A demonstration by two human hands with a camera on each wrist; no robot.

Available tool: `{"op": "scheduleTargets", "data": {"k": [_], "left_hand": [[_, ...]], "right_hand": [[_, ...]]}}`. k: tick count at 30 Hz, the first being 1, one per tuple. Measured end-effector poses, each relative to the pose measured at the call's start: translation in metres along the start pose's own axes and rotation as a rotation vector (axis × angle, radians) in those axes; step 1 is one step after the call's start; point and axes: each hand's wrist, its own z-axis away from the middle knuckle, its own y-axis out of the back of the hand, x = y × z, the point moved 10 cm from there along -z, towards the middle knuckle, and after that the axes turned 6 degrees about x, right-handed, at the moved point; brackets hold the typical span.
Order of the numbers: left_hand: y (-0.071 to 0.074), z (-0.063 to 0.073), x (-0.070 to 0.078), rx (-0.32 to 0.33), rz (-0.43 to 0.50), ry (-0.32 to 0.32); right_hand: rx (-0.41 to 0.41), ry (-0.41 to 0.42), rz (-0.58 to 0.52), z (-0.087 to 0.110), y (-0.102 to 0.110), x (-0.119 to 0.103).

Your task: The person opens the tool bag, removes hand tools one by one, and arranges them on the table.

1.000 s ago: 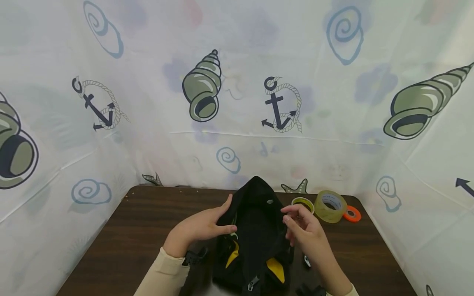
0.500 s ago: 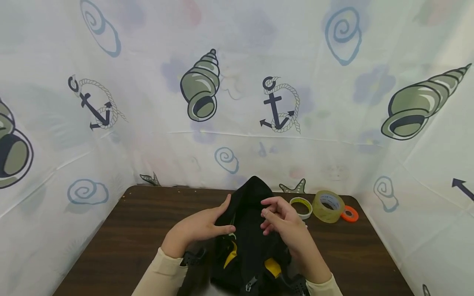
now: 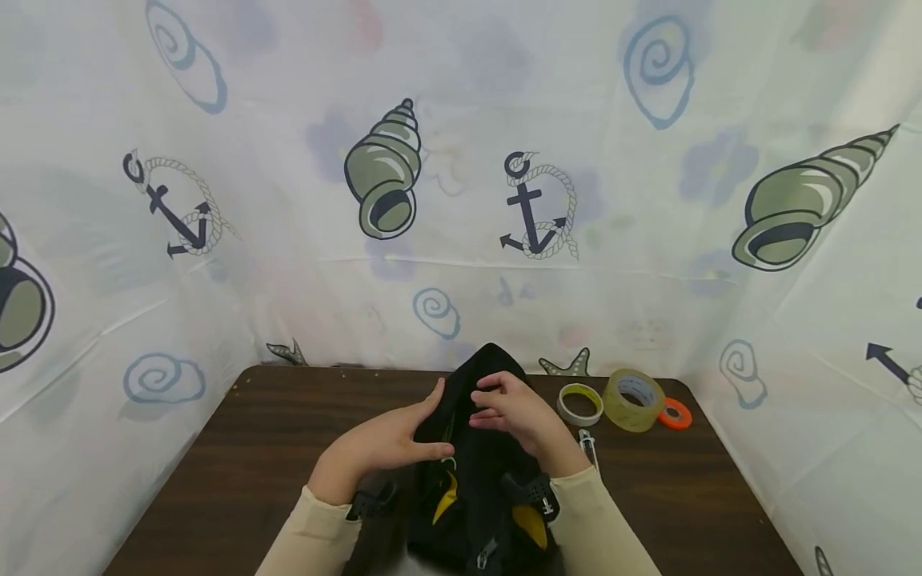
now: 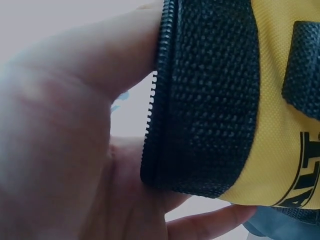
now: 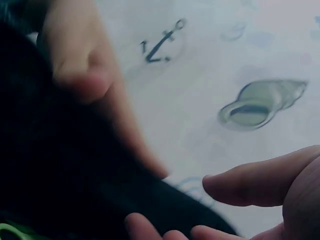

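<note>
A black zippered bag (image 3: 479, 472) with yellow panels stands on the table, its mouth held wide. My left hand (image 3: 378, 444) grips the left side of the mouth, thumb across the edge and fingers around the outside. In the left wrist view, the zipper teeth (image 4: 151, 100) and a yellow panel (image 4: 275, 65) lie beside that hand. My right hand (image 3: 526, 416) is over the mouth, fingers loosely bent and apart, nothing between them. The right wrist view shows its thumb (image 5: 255, 182) clear of the dark fabric. A zipper pull (image 3: 487, 552) hangs at the bag's front. The bag's inside is mostly hidden.
At the back right are a white tape roll with a yellow inside (image 3: 579, 420), a wide clear tape roll (image 3: 623, 412) and a small orange roll (image 3: 668, 419). A slim white-and-dark tool (image 3: 587, 446) lies by my right wrist. Printed cloth (image 3: 461, 200) surrounds the brown table (image 3: 288, 448).
My right hand has moved left from the bag's right edge to over its mouth, uncovering the slim tool. The left hand keeps its hold. The head view has shifted slightly.
</note>
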Motion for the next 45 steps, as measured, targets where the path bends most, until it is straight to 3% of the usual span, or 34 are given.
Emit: {"op": "scheduleTargets", "data": {"k": [7,12,19,28,38,45], "left_hand": [[0.000,0.002,-0.003,-0.001,0.013,-0.017],[0.001,0.003,-0.007,-0.014,-0.005,0.000],[0.002,0.002,-0.008,-0.009,-0.005,0.001],[-0.001,0.003,-0.005,-0.014,0.001,-0.006],[0.000,0.002,-0.005,-0.015,-0.007,-0.017],[-0.001,0.002,-0.007,-0.016,-0.005,-0.009]], "right_hand": [[0.021,-0.206,0.040,-0.051,-0.010,0.070],[0.061,-0.289,0.173,-0.066,-0.007,0.110],[0.019,-0.200,0.376,-0.069,-0.017,0.104],[0.129,-0.158,0.610,-0.075,-0.014,0.106],[0.081,-0.172,0.597,-0.074,-0.016,0.107],[0.070,-0.133,0.660,-0.073,-0.017,0.103]]}}
